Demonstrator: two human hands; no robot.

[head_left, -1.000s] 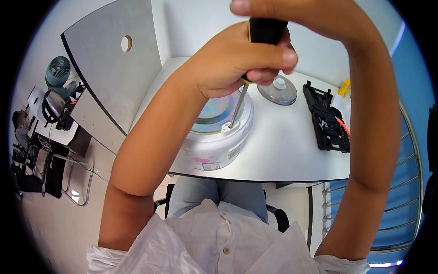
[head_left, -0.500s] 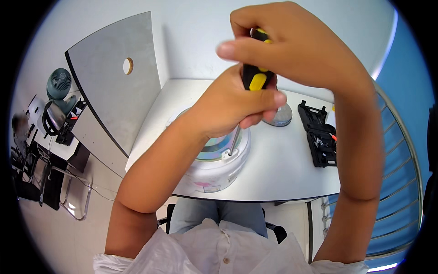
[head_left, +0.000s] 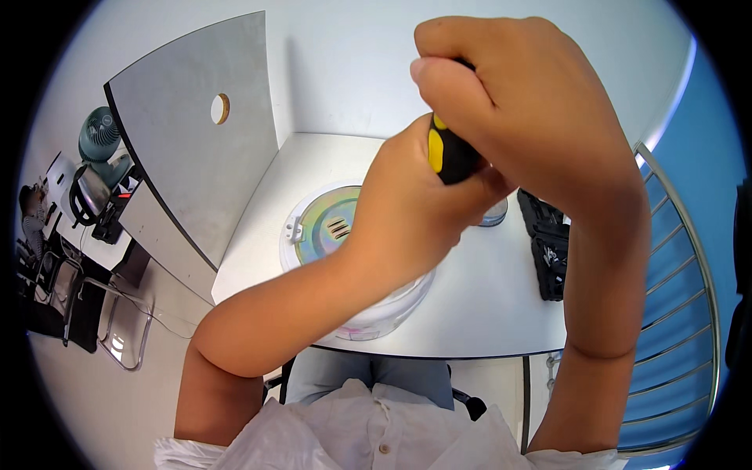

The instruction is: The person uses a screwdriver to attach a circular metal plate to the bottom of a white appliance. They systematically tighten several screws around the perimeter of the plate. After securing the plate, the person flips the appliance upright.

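Note:
A screwdriver with a black and yellow handle (head_left: 454, 160) is gripped by both my hands above the table. My left hand (head_left: 411, 204) is closed round the lower part of the handle. Higher up, my right hand (head_left: 525, 94) wraps the top of the same handle with its fingers curled. Below them lies a round white housing (head_left: 374, 323) with an iridescent metal plate (head_left: 313, 227) on its upper face. The plate has slots, and a small white lug (head_left: 294, 229) sits at its left edge. My left hand and forearm hide the shaft, its tip and the right part of the plate.
An opened black tool case (head_left: 548, 251) lies on the white table (head_left: 486, 321) at right, partly behind my right arm. A round grey-topped object (head_left: 495, 213) is near it. A grey partition (head_left: 184, 117) stands left; beyond are a fan (head_left: 99, 133), a kettle (head_left: 92, 192) and a person (head_left: 33, 215).
My right hand has closed further round the handle and turned. My left hand has shifted down and right, now covering the shaft and lug that showed before. More of the plate's left side shows.

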